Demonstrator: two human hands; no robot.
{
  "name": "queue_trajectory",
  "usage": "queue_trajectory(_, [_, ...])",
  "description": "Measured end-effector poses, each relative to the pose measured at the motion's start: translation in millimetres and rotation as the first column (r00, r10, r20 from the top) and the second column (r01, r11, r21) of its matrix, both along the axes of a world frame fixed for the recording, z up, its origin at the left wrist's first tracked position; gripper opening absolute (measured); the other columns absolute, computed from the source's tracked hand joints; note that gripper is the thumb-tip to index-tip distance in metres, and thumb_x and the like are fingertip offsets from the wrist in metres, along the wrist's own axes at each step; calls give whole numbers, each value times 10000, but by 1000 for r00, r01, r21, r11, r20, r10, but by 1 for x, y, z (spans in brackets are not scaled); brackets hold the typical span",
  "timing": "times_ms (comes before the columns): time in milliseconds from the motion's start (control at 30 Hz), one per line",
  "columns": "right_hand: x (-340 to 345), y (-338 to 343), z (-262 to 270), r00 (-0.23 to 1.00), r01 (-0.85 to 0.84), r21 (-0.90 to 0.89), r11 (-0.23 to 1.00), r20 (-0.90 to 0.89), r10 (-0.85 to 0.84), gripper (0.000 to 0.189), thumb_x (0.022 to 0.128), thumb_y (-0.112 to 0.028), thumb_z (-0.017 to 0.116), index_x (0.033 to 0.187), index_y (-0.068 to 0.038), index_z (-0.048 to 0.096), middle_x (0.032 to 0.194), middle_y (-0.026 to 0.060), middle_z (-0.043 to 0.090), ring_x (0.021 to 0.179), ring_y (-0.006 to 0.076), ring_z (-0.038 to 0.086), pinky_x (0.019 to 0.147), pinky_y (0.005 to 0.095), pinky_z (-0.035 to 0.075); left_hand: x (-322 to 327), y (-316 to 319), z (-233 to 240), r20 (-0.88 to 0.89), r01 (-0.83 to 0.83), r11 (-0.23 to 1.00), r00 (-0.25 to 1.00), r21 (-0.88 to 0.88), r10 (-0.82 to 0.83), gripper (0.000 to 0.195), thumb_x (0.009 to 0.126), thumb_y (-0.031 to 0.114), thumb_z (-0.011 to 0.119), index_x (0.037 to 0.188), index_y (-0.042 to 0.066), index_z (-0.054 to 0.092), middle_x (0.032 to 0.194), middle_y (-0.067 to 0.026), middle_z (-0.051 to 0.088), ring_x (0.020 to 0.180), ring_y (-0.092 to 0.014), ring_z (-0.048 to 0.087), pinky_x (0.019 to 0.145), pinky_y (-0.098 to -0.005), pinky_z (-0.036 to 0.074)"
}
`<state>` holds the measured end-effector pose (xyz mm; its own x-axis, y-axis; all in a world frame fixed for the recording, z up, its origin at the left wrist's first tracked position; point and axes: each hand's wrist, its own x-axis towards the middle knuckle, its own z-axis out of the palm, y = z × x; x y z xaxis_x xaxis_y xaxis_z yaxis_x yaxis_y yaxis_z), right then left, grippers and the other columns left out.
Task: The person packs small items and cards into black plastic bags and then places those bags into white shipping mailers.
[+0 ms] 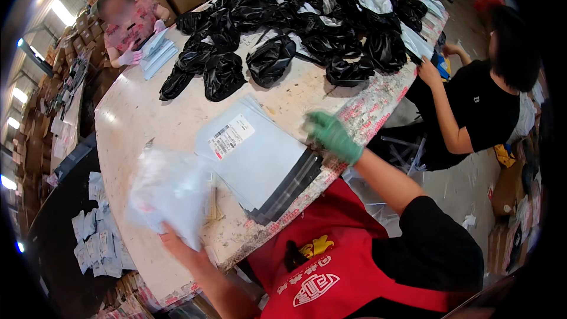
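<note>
A pale, filled poly mailer (166,192), blurred by motion, is gripped at its lower edge by my bare left hand (181,243) above the tabletop. Before me lies a fanned stack of flat light-blue poly mailers (270,164), their dark flap edges towards my body. The top one bears a white printed label (231,136). My right hand (334,135), in a green glove, hovers by the stack's right corner. Its fingers are too blurred to show their grip. Partly hidden behind the held mailer is a yellowish item (215,199) on the table.
Black plastic bags (270,60) with white contents heap across the table's (133,119) far side. Several packed mailers (99,248) lie on a dark surface at lower left. One person (133,26) stands at the far left beside more mailers (159,55); another (469,93) works close on the right.
</note>
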<state>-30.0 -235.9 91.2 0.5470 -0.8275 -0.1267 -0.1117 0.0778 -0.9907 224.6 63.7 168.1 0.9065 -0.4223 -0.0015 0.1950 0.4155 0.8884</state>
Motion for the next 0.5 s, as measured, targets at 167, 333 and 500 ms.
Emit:
queue_trajectory(167, [77, -112, -9, 934, 324, 138, 936, 112, -340, 748, 855, -329, 792, 1442, -14, 452, 1125, 118, 637, 820, 192, 641, 641, 333, 560, -20, -40, -47, 622, 50, 873, 682, 485, -385, 559, 1013, 288, 506, 1506, 43, 405, 1544, -202, 414, 1447, -351, 365, 1188, -524, 269])
queue_trajectory(333, [128, -204, -23, 903, 293, 166, 942, 274, -330, 483, 867, -235, 762, 1271, -11, 621, 1058, 89, 688, 772, 171, 619, 648, 335, 522, -91, -93, -78, 524, -254, 513, -27, 820, -851, 687, 904, 345, 674, 1506, 112, 439, 1572, -238, 360, 1470, -410, 316, 1187, -578, 209])
queue_trajectory(500, [96, -79, 36, 993, -74, -904, 421, -26, 119, 319, 838, -97, 689, 1151, -158, 706, 986, 63, 691, 877, 263, 635, 806, 369, 519, -44, -69, -120, 429, 307, 760, 678, 573, -597, 708, 937, 244, 650, 1563, 118, 344, 1575, -207, 369, 1456, -337, 367, 1148, -510, 318])
